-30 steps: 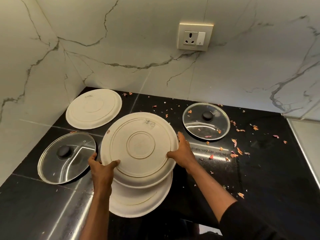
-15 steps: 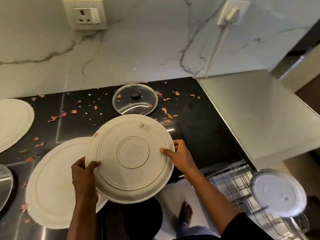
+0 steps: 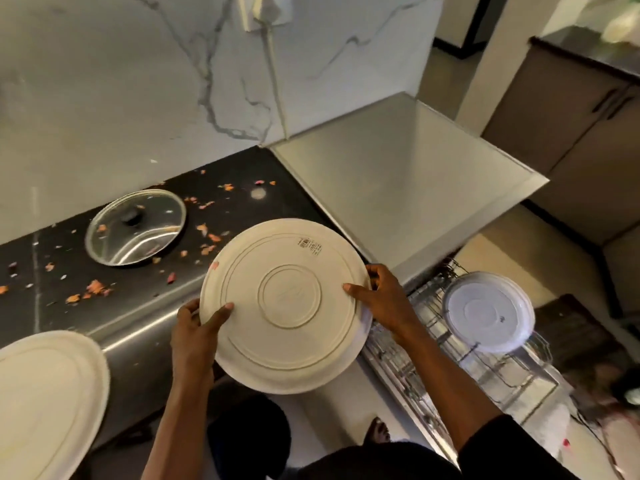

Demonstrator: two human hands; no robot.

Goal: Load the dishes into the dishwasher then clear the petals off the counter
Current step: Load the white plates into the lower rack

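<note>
Swinging clear of the black stone counter (image 3: 242, 209) it hovered over a second ago, the round cream plate (image 3: 287, 303), underside up, now hangs near the wire dishwasher rack (image 3: 512, 372); left hand (image 3: 194, 334) and right hand (image 3: 384, 299) grip opposite rims; racking seems next; orange petals (image 3: 93, 287) remain.

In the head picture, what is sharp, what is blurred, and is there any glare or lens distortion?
Head view: the held plate is fairly sharp; the lid, petals and rack plate are smeared by motion blur; a glare streak runs along the front edge of the counter; the wide lens bows straight edges.
</note>
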